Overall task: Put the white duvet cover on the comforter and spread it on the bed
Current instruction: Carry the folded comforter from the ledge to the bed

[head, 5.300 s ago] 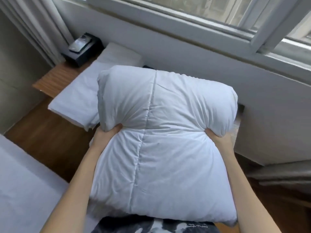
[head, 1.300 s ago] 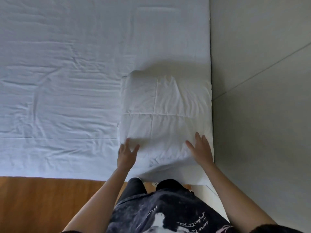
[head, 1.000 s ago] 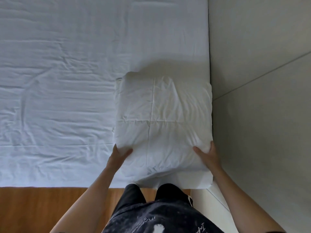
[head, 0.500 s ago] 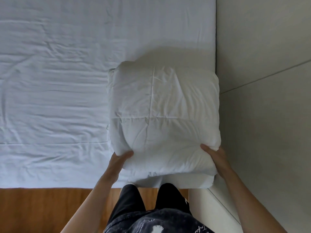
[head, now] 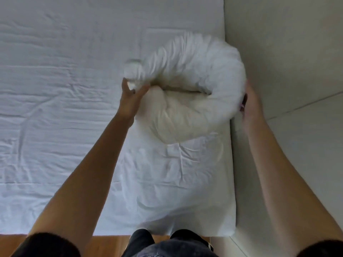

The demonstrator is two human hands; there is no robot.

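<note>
The white quilted comforter (head: 187, 115) lies at the bed's near right corner, partly unfolded: its top layer is lifted and rolled over away from me, blurred with motion, while a lower layer lies flat on the bed. My left hand (head: 132, 95) grips the lifted fold at its left end. At the fold's right end my right hand (head: 249, 102) holds the fabric, fingers largely hidden behind it. No separate duvet cover is distinguishable.
The bed (head: 59, 108) is covered by a wrinkled white sheet stretching left and far. A pale wall (head: 287, 71) runs right along the bed's right edge. Wooden floor (head: 104, 243) shows below the near edge, beside my dark trousers.
Both hands moved from the folded comforter's near edge to farther up, lifting and flipping its top layer away from me. The comforter has opened from a compact square into a longer shape.
</note>
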